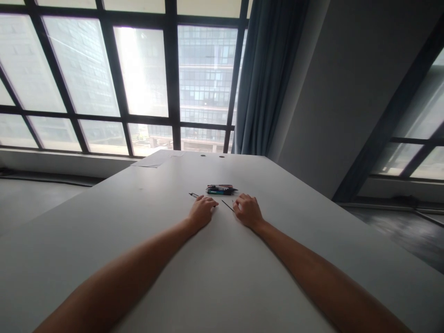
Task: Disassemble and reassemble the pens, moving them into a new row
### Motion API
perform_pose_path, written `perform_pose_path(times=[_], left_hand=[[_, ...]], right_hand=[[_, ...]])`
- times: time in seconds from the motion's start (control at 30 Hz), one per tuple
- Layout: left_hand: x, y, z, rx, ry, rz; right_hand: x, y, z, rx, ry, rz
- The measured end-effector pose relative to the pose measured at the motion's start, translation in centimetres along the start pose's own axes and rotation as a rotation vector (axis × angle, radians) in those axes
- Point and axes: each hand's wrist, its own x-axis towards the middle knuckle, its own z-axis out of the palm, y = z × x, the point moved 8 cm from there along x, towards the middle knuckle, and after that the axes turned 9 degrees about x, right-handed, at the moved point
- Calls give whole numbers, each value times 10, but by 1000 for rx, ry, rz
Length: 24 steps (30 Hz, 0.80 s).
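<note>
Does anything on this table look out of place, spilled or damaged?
Nothing stands out. The pens lie in a tidy bundle just beyond both hands. The left hand covers a dark pen-like thing; the right hand touches a thin dark stick. The white table shows no spill.

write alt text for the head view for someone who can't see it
Two bare forearms stretch across a white table, the left hand curled on a thin dark pen and the right hand at the end of a thin dark rod. A small pile of pens lies just beyond, before large windows and a blue curtain.
</note>
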Motion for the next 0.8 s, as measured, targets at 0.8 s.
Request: perform_pose_path(times=[0.8], left_hand=[[-3, -48, -1, 77, -17, -338]], right_hand=[[-1, 124, -27, -123, 130, 333]])
